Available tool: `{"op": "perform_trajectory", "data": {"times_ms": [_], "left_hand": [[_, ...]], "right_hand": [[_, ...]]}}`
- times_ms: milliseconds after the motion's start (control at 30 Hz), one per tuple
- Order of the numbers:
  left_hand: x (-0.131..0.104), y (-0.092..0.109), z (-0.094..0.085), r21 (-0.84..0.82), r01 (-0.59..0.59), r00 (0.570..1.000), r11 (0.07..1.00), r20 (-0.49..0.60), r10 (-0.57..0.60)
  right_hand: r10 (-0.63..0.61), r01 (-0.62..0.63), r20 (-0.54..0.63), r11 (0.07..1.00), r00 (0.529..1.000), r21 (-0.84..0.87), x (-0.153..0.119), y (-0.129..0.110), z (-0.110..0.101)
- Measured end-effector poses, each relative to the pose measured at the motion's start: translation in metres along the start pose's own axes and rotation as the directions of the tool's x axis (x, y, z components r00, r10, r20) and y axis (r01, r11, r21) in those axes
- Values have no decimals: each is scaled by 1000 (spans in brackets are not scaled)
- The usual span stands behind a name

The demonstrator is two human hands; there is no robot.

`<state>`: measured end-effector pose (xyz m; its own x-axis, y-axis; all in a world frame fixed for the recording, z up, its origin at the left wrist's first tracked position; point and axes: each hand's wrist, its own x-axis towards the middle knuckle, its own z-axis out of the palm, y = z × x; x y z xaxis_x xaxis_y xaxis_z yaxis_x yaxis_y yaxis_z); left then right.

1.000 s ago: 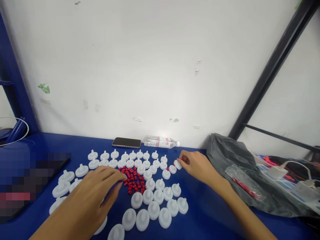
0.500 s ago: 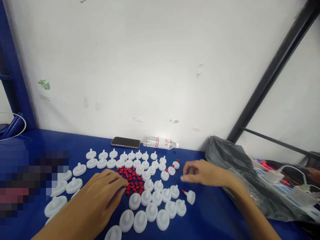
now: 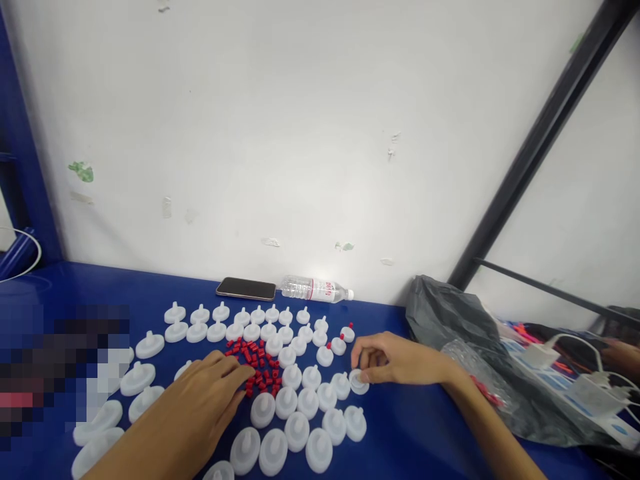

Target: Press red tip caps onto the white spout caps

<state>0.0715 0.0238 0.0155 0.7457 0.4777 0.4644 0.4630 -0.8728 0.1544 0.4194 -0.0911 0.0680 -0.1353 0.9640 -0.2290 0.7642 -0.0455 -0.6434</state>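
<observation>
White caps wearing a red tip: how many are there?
3, in a slanting row left of the right hand: the farthest cap, middle cap and nearest cap. A red tip on the cap it touches may be hidden.

Bright, fairly even light, source out of view; wall (image 3: 300, 120) palest mid-frame, soft glare just above bottle (image 3: 295, 288), greyer toward corners; shadows faint; white caps (image 3: 273, 453) near washed out, fine detail soft; bottle label (image 3: 324, 291) too smeared to read; wide-angle stretch, left post (image 3: 31, 153) and right post (image 3: 525, 160) slanting; mosaic patch (image 3: 55, 360) blocks out left edge.
</observation>
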Motion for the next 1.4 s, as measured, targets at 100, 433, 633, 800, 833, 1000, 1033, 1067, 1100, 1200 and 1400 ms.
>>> {"op": "perform_trajectory", "data": {"times_ms": [100,433,633,800,833,1000,1033,1067,1100,1200,1400], "left_hand": [[-1,-2,2,35,5,999,999,53,-7],[5,-5,19,108,-11,987,994,160,-7],[4,-13,38,100,17,982,995,188,-35],[4,-2,27,137,-1,990,991,138,-19],[4,1,22,132,-22,992,991,125,5],[4,10,4,171,-72,997,983,34,67],[4,9,4,178,-79,997,981,9,79],[4,9,4,182,-95,995,979,-12,99],[5,8,4,186,-112,992,976,-33,120],[8,7,2,202,-122,988,972,-63,138],[10,6,-2,173,-81,988,982,-119,103]], "right_hand": [[25,-30,-64,996,998,-82,1,0,-2],[105,-312,-498,882,861,-354,13,5,5],[69,-280,-474,876,878,-392,19,-4,17],[-116,-134,-567,915,816,-381,18,-17,26],[-164,-70,-563,926,810,-371,18,-20,30],[-399,261,-333,884,854,-389,13,-35,47],[-417,292,-290,874,861,-389,13,-36,49],[-426,313,-260,869,866,-383,13,-36,50],[-427,323,-242,870,871,-372,15,-34,51],[-435,354,-223,876,872,-327,19,-27,50],[-283,359,-393,924,875,133,14,-28,47]]}}
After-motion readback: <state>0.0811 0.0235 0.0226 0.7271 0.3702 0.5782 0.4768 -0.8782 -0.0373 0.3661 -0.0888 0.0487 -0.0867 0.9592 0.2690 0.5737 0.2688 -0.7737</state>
